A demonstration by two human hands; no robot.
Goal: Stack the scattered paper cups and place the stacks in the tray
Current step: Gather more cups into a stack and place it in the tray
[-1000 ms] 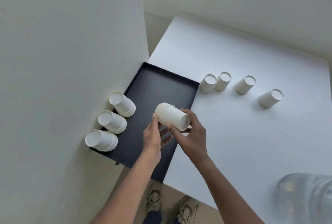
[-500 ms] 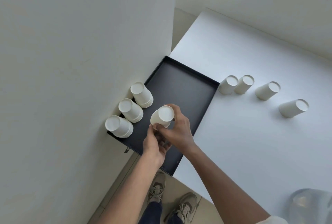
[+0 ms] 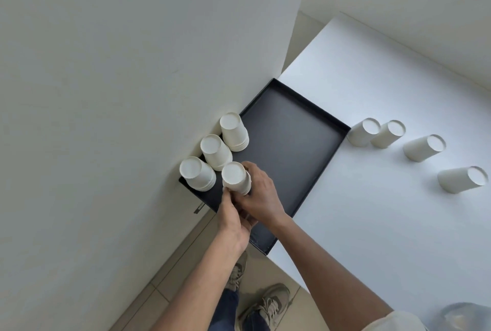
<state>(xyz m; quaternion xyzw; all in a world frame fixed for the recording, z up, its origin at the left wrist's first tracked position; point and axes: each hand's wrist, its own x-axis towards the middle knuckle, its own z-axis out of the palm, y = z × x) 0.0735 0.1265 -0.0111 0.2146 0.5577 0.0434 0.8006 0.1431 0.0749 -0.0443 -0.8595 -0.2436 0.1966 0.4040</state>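
A black tray lies at the table's left edge against a white wall. Three upside-down stacks of white paper cups stand along its left side: a far stack, a middle stack and a near stack. A fourth upside-down stack stands beside them in the tray. My right hand wraps its right side and my left hand grips its base from below. Several single cups lie on their sides on the white table, the nearest to the tray and the farthest.
The white wall rises directly left of the tray. A white table extends right. A clear plastic object sits at the lower right corner. Tiled floor and my shoes show below the table edge.
Both hands carried the stack from above the tray's middle to its left side and turned it upside down beside the three standing stacks. The camera view shifted left.
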